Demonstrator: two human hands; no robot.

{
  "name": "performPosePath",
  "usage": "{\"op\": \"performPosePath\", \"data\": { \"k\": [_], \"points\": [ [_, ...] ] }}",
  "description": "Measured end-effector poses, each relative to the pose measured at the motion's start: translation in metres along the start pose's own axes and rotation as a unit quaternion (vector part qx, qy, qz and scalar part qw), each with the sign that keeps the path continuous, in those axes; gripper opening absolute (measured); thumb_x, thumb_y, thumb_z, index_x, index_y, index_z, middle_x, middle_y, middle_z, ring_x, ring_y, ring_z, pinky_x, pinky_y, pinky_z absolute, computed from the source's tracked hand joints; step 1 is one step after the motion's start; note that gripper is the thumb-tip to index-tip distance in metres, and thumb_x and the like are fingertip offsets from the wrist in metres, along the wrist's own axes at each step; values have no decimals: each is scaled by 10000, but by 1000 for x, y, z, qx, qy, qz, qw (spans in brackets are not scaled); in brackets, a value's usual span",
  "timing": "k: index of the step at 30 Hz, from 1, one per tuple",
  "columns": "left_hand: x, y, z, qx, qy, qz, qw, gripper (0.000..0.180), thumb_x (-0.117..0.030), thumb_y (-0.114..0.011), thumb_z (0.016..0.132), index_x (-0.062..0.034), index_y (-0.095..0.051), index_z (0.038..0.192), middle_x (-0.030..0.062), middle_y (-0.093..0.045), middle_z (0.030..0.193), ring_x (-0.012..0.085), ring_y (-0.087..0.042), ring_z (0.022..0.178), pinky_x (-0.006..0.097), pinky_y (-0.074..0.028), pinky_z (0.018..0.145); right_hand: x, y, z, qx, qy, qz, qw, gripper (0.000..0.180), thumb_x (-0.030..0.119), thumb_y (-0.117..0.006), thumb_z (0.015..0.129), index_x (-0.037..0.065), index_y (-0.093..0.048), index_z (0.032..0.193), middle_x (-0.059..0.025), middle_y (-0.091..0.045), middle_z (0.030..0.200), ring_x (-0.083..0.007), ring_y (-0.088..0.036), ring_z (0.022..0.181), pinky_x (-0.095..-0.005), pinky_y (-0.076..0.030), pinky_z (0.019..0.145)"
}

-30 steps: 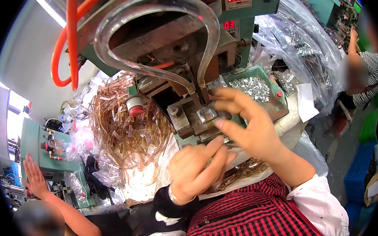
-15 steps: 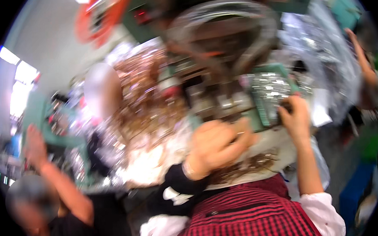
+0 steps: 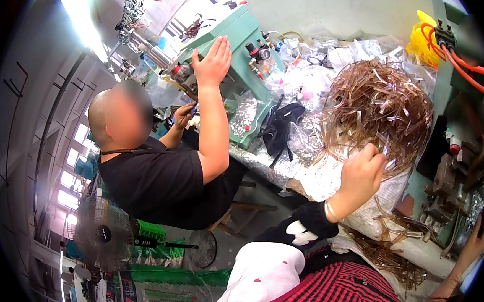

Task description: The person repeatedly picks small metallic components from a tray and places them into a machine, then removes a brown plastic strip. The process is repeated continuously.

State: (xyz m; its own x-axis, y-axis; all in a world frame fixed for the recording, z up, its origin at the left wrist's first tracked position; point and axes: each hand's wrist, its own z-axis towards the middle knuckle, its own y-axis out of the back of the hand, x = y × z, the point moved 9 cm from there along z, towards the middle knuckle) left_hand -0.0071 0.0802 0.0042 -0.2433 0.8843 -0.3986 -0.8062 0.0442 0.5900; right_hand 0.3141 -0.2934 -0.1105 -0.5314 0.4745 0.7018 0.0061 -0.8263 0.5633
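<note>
My left hand (image 3: 361, 175), below a black cuff and a pale bracelet, is closed at the near edge of a big tangled heap of thin brown strips (image 3: 385, 95). Its fingertips are pressed together; whatever they pinch is too small to make out. At the far right, my right hand (image 3: 474, 246) is cut by the dark rim of the picture, and its fingers hardly show. A metal press fixture (image 3: 446, 185) stands just beyond it. More brown strips (image 3: 389, 252) lie in a flat bunch in front of my red-and-black checked apron (image 3: 339, 286).
Across the bench to the left, a person in black (image 3: 154, 167) sits with one hand (image 3: 212, 61) raised beside a green machine (image 3: 241, 46). A black cloth (image 3: 281, 126) and clear plastic bags lie between us. A yellow bag (image 3: 423, 40) and orange hoses (image 3: 461, 65) are at the back right.
The view has swung left, bringing the co-worker and brown heap toward the middle. My left hand has gone from before the press to the heap. The right hand now sits at the right rim.
</note>
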Motion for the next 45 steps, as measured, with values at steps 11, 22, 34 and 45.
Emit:
{"op": "performPosePath", "data": {
  "k": [11,22,34,45],
  "points": [
    [67,-61,-25,85,105,140,981,103,-93,-696,791,-66,-627,862,153,-564,905,348,-643,744,455,-522,631,-9,24,-32,-15,-115,115,987,307,111,-574,1033,-36,-628,1296,-96,-647,1288,-167,-582,1190,-304,-417,1081],
    [96,-78,-37,93,157,-60,981,79,-7,-692,883,-25,-705,960,60,-696,883,157,-651,793,284,-518,722,146,-56,-6,-65,-115,376,917,406,-3,-749,848,0,-605,1228,-65,-677,1084,-143,-635,1001,-291,-508,901],
    [-124,-12,17,-24,-171,-274,946,211,68,-735,817,27,-659,1009,183,-720,991,274,-696,801,329,-565,715,210,-37,-12,25,-140,505,852,454,-4,-666,893,-38,-495,1312,-98,-679,1098,-120,-616,1049,-292,-437,976],
    [-129,-9,81,-57,-17,-422,905,58,20,-634,944,37,-617,997,194,-727,913,200,-682,781,272,-554,776,195,-55,-2,-17,-89,454,886,464,28,-704,893,-36,-499,1304,-57,-699,926,-93,-603,934,-246,-455,855]
  ]
}}
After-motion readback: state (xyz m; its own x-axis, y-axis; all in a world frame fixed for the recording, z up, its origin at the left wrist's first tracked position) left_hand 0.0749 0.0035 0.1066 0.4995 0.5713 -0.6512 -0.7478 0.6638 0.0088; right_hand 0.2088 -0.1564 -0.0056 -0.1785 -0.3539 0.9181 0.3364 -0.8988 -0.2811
